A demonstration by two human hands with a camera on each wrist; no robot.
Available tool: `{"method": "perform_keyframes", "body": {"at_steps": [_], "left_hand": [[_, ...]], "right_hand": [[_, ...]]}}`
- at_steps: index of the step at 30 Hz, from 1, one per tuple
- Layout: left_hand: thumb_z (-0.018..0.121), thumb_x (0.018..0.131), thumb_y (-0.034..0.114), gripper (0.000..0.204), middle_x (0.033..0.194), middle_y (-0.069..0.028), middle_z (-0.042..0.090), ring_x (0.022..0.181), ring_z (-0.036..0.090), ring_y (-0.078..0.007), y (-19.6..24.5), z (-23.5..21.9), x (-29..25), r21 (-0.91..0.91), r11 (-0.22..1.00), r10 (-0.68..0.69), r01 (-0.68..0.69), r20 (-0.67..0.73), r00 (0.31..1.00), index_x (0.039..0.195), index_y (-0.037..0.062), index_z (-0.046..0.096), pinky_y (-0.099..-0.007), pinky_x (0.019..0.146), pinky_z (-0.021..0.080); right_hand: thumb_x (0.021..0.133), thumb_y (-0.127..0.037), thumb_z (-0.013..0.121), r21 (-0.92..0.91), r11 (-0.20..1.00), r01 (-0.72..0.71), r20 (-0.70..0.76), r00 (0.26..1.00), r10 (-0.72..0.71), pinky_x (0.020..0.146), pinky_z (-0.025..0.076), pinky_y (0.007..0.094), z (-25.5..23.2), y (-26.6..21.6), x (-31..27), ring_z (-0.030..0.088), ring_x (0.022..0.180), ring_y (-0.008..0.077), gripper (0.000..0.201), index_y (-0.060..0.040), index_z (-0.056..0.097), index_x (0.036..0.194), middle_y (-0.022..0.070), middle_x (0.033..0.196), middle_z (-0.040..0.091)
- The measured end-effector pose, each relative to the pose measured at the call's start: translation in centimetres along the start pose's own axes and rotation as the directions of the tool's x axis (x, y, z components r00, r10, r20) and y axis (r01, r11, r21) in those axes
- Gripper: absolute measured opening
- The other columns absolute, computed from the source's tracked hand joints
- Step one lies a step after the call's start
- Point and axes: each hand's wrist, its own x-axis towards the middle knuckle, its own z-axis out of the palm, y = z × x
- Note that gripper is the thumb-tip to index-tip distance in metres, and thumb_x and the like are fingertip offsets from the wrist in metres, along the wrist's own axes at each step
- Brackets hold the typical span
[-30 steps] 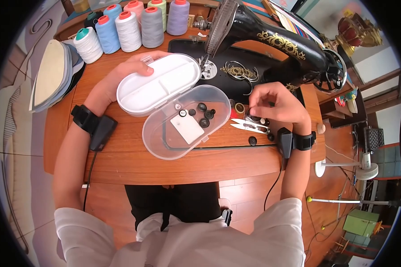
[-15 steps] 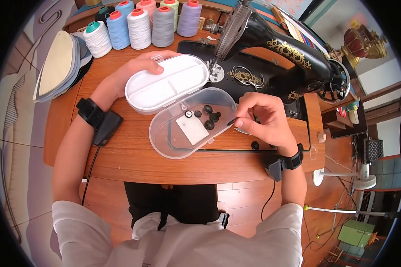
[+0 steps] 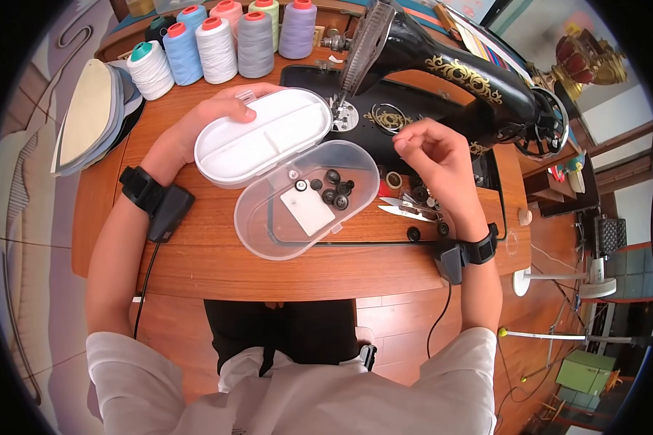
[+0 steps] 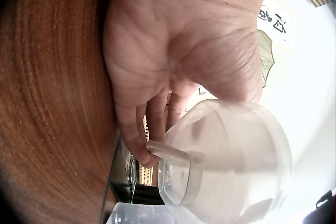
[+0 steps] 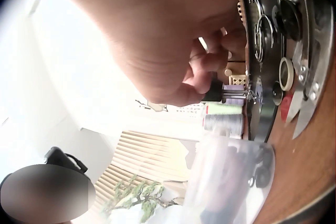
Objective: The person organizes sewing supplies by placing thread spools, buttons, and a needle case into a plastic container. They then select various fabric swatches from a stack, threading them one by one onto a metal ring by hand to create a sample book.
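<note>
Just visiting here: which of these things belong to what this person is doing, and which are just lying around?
Seemingly part of the job:
left hand, holding the open plastic case
right hand
black buttons in the case
loose buttons outside it

Apparently just there:
thread spools
sewing machine
thread snips

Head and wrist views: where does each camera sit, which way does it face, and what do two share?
Head: on the head, facing forward and down at the case and sewing machine; left hand, right hand and arms show.
Left wrist: on that wrist, looking along the palm at the case; left hand shows.
Right wrist: on that wrist, looking toward snips; right hand and a blurred head show.
Head and right wrist share snips and spools.
</note>
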Motion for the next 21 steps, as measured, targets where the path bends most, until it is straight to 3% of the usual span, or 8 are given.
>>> {"method": "perform_keyframes", "body": {"at_steps": [2, 5, 7, 9, 10, 15, 17, 21], "left_hand": [[0.067, 0.077, 0.026, 0.076, 0.134, -0.0192, 0.058, 0.119, 0.061, -0.0246, 0.1, 0.1, 0.0, -0.013, 1.0, -0.004, 0.005, 0.013, 1.0, 0.143, -0.0054, 0.047, -0.0304, 0.102, 0.05], [0.067, 0.077, 0.026, 0.075, 0.133, -0.0186, 0.059, 0.119, 0.061, -0.0241, 0.1, 0.2, -0.1, -0.019, 1.0, 0.0, 0.001, 0.01, 1.0, 0.142, -0.0056, 0.048, -0.0307, 0.103, 0.05], [0.067, 0.077, 0.026, 0.074, 0.133, -0.0185, 0.059, 0.118, 0.061, -0.0239, 0.1, 0.2, -0.1, -0.019, 1.0, 0.001, -0.001, 0.004, 1.0, 0.142, -0.0058, 0.048, -0.0308, 0.103, 0.049], [0.067, 0.077, 0.026, 0.074, 0.133, -0.0183, 0.059, 0.118, 0.061, -0.0238, 0.1, 0.2, -0.1, -0.021, 1.0, 0.008, -0.008, -0.005, 1.0, 0.141, -0.006, 0.048, -0.0309, 0.103, 0.049], [0.067, 0.077, 0.026, 0.074, 0.133, -0.0183, 0.059, 0.118, 0.061, -0.0237, 0.2, 0.1, -0.1, -0.017, 1.0, 0.006, -0.006, 0.006, 1.0, 0.141, -0.0063, 0.048, -0.031, 0.103, 0.049], [0.066, 0.077, 0.025, 0.073, 0.132, -0.0184, 0.06, 0.118, 0.061, -0.0235, 0.3, 0.5, -0.1, -0.018, 1.0, 0.003, -0.003, 0.017, 1.0, 0.14, -0.0068, 0.049, -0.0313, 0.103, 0.049], [0.066, 0.077, 0.025, 0.073, 0.133, -0.0184, 0.059, 0.117, 0.061, -0.024, 0.5, 0.7, -0.3, -0.056, 0.998, -0.019, 0.018, -0.012, 1.0, 0.141, -0.0069, 0.048, -0.0315, 0.103, 0.048], [0.066, 0.077, 0.025, 0.074, 0.134, -0.0184, 0.058, 0.119, 0.061, -0.0247, 0.5, 0.5, -0.3, -0.027, 1.0, -0.012, 0.012, -0.005, 1.0, 0.142, -0.0066, 0.047, -0.032, 0.104, 0.048]], "right_hand": [[0.09, -0.002, 0.069, -0.123, 0.988, -0.09, -0.016, 0.996, 0.089, 0.048, 0.036, 0.0187, -0.2, 0.4, 0.2, 0.051, 0.052, -0.0013, 0.003, 0.0008, 0.07, 0.091, -0.0059, 0.064, 0.06], [0.089, -0.002, 0.069, -0.15, 0.979, -0.138, 0.115, 0.981, 0.156, 0.047, 0.035, 0.0189, -0.9, 1.2, 0.3, 0.051, 0.05, -0.0013, 0.003, 0.0005, 0.071, 0.09, -0.0057, 0.062, 0.059], [0.085, -0.002, 0.073, -0.201, 0.964, -0.173, 0.126, 0.972, 0.2, 0.05, 0.036, 0.0213, -0.8, 0.5, 0.3, 0.051, 0.055, 0.0012, 0.007, 0.0001, 0.073, 0.092, -0.0033, 0.064, 0.06], [0.082, -0.005, 0.076, -0.446, 0.895, 0.01, 0.205, 0.975, 0.091, 0.056, 0.04, 0.0242, -0.7, 0.0, 0.3, 0.051, 0.061, 0.0059, 0.013, -0.0013, 0.075, 0.094, 0.0001, 0.068, 0.062], [0.078, -0.007, 0.079, -0.467, 0.884, -0.012, 0.189, 0.975, 0.113, 0.061, 0.042, 0.0265, -0.5, -0.2, 0.3, 0.05, 0.066, 0.0102, 0.016, -0.0038, 0.077, 0.094, 0.0022, 0.071, 0.062], [0.077, -0.007, 0.081, -0.522, 0.852, 0.021, 0.195, 0.976, 0.095, 0.061, 0.044, 0.0276, -0.8, 0.0, 0.2, 0.051, 0.065, 0.0124, 0.016, -0.0042, 0.076, 0.093, 0.0026, 0.073, 0.061], [0.078, -0.002, 0.081, -0.467, 0.881, 0.08, 0.218, 0.976, 0.027, 0.056, 0.037, 0.0252, -0.9, 0.6, 0.1, 0.048, 0.067, 0.0074, 0.015, -0.0043, 0.072, 0.09, -0.0001, 0.078, 0.059], [0.078, -0.002, 0.08, -0.449, 0.888, 0.098, 0.213, 0.977, 0.0, 0.056, 0.037, 0.0242, -0.8, 0.3, 0.3, 0.05, 0.07, 0.0064, 0.015, -0.0036, 0.068, 0.087, -0.0006, 0.081, 0.059]]}}
